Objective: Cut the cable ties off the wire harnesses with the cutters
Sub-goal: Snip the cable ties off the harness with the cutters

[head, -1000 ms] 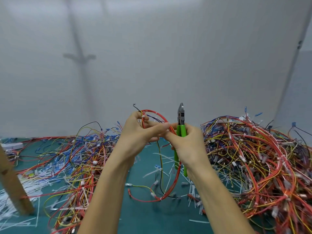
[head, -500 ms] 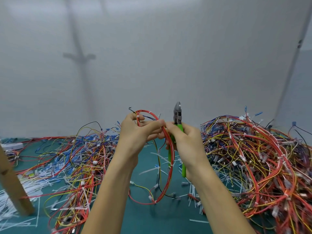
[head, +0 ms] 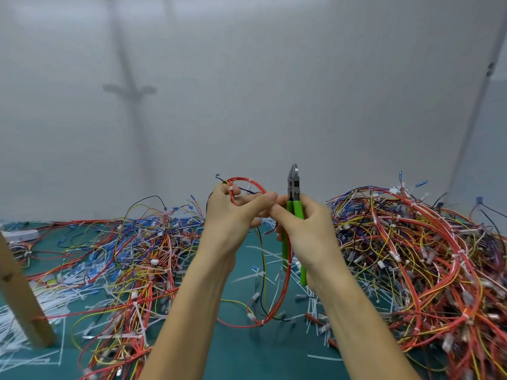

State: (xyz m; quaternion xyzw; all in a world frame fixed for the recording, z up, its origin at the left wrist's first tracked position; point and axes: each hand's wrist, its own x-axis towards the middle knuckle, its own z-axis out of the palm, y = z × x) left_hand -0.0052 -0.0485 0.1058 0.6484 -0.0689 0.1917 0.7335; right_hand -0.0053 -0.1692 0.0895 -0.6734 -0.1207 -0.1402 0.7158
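Note:
My left hand (head: 233,218) holds up a red wire harness (head: 282,294) by its top loop, thumb and fingers pinching the wires. White cable ties (head: 249,185) wrap the loop near my fingers. The harness hangs down in a long loop to the green mat (head: 236,349). My right hand (head: 307,231) grips the green-handled cutters (head: 294,198) upright, their jaws pointing up and closed, just right of the loop. Its fingertips meet my left fingertips at the wires.
A big tangled heap of harnesses (head: 417,259) fills the right side of the mat. Another spread of wires (head: 131,256) lies on the left, with cut white ties (head: 312,303) scattered between. A wooden leg (head: 19,292) stands at the left edge.
Both hands have shifted slightly while staying together at the harness top. The red loop has turned a little in my left fingers. The cutters stay upright.

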